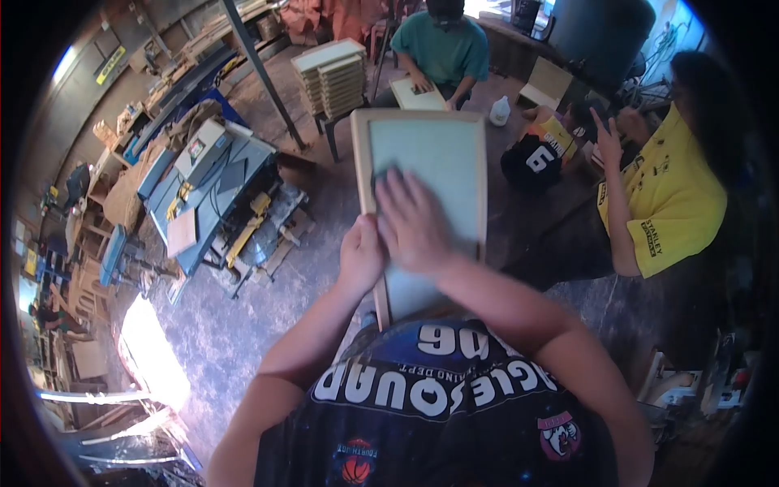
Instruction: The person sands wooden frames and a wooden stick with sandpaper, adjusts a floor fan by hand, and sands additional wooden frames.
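A wooden-framed panel (pixel 442 170) with a pale greenish face is propped in front of me, its lower end against my shirt. My left hand (pixel 361 253) is closed around the frame's left edge. My right hand (pixel 411 217) presses on the face near that same edge, fingers pointing away from me and slightly blurred. Under its fingertips shows a small dark pad (pixel 385 174), mostly hidden by the hand. Both hands are close together, the right one just above and to the right of the left.
A stack of similar framed panels (pixel 333 77) stands on a stool. A person in a teal shirt (pixel 445 49) works on another panel. Others sit at right, one in a yellow shirt (pixel 677 187). A white jug (pixel 500 111) and a table saw (pixel 215 191) stand nearby.
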A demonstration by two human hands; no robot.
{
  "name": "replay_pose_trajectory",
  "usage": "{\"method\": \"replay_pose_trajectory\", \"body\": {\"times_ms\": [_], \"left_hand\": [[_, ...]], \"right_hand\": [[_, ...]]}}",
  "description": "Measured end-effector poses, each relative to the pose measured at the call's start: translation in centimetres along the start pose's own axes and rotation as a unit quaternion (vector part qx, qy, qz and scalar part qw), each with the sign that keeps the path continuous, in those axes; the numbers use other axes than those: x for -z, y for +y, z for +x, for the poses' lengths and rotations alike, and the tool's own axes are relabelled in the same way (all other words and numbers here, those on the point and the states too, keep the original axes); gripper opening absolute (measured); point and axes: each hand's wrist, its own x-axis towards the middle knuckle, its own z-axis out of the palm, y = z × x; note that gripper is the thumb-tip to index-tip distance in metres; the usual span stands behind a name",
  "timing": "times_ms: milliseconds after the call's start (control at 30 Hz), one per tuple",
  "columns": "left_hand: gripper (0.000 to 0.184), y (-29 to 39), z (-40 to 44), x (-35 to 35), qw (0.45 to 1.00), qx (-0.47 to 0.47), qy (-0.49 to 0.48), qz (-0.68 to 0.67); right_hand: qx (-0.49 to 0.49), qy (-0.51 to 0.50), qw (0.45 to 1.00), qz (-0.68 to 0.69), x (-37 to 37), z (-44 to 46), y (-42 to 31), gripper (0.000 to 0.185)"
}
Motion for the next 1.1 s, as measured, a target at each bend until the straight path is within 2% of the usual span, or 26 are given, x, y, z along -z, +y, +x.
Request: {"method": "replay_pose_trajectory", "body": {"times_ms": [33, 67, 100, 200, 267, 333, 400, 433, 467, 533, 600, 667, 733, 767, 800, 833, 867, 900, 967, 1000, 1067, 1100], "left_hand": [[0.060, -0.2, 0.0, -0.4, 0.998, -0.011, 0.051, -0.036], [0.060, -0.2, 0.2, -0.2, 0.998, -0.014, 0.048, -0.035], [0.060, -0.3, 0.2, 0.4, 0.998, -0.013, 0.047, -0.035], [0.060, 1.1, 0.8, 0.9, 1.000, -0.014, 0.027, 0.001], [0.061, 1.7, 2.0, 1.4, 0.999, -0.038, 0.003, 0.036], [0.062, 1.1, 3.9, 2.6, 0.999, -0.023, -0.003, 0.046], [0.063, -0.3, 6.5, 4.0, 1.000, -0.013, -0.015, 0.007], [0.066, -2.4, 8.2, 4.9, 0.998, 0.044, -0.004, -0.040], [0.066, -2.8, 9.5, 5.9, 0.999, 0.027, -0.004, -0.016], [0.066, -3.6, 11.5, 7.5, 1.000, -0.006, -0.008, 0.028], [0.063, -3.0, 13.4, 8.2, 0.995, -0.043, 0.020, 0.086], [0.063, -3.1, 15.0, 9.0, 0.996, -0.063, -0.047, 0.040], [0.061, -2.9, 16.2, 10.1, 0.992, -0.069, -0.078, 0.078], [0.062, -5.0, 17.6, 10.5, 0.995, -0.035, -0.092, 0.003], [0.065, -3.3, 18.0, 10.8, 0.992, -0.067, -0.095, 0.051], [0.066, -4.4, 18.7, 10.9, 0.994, -0.034, -0.098, -0.021], [0.067, -5.4, 19.6, 11.2, 0.992, 0.001, -0.095, -0.088], [0.068, -5.3, 19.9, 10.8, 0.994, 0.011, -0.078, -0.081], [0.069, -4.8, 19.5, 10.4, 0.997, 0.033, -0.033, -0.062], [0.068, -5.9, 20.0, 10.9, 0.994, 0.038, -0.069, -0.071], [0.068, -8.5, 20.9, 11.4, 0.984, 0.051, -0.144, -0.089], [0.066, -7.3, 20.8, 10.8, 0.984, 0.040, -0.136, -0.106]], "right_hand": [[0.008, -0.033, 0.999, -0.004, -0.6, -3.4, -0.8, 0.059], [0.016, -0.079, 0.997, 0.022, -0.6, -6.1, -1.7, 0.060], [0.014, -0.066, 0.997, 0.029, -0.8, -5.7, -1.3, 0.061], [-0.011, -0.028, 1.000, -0.005, -0.9, 0.6, 0.0, 0.065], [-0.038, 0.047, 0.998, 0.004, -2.3, 5.9, 2.4, 0.067], [-0.041, 0.046, 0.998, -0.029, -3.0, 8.8, 3.6, 0.066], [0.013, -0.040, 0.999, -0.018, -4.6, 6.1, 2.6, 0.064], [0.040, -0.082, 0.996, -0.015, -5.6, 3.8, 1.7, 0.063], [0.037, -0.124, 0.992, 0.005, -7.3, 0.5, 0.9, 0.063], [0.038, -0.093, 0.995, 0.012, -8.8, 0.2, 0.2, 0.064], [-0.005, -0.071, 0.997, -0.024, -9.9, 6.0, 1.0, 0.067], [-0.075, 0.020, 0.995, -0.064, -10.4, 13.2, 1.8, 0.065], [-0.122, 0.073, 0.987, -0.071, -10.5, 17.9, 2.9, 0.063], [-0.100, 0.063, 0.990, -0.077, -10.7, 18.0, 3.4, 0.062], [-0.077, 0.048, 0.993, -0.079, -11.3, 17.1, 3.1, 0.061], [-0.070, 0.017, 0.997, -0.036, -12.3, 15.0, 3.0, 0.060], [-0.066, -0.034, 0.996, -0.056, -13.6, 11.9, 2.5, 0.059], [-0.030, -0.003, 0.996, -0.081, -15.1, 8.1, 2.0, 0.058], [-0.066, -0.054, 0.995, -0.044, -15.3, 7.3, 2.1, 0.060], [-0.085, -0.080, 0.993, -0.023, -15.4, 7.2, 2.2, 0.061], [-0.129, 0.023, 0.990, -0.057, -15.0, 13.1, 4.4, 0.063], [-0.148, 0.058, 0.984, -0.076, -14.2, 16.6, 5.8, 0.064]]}}
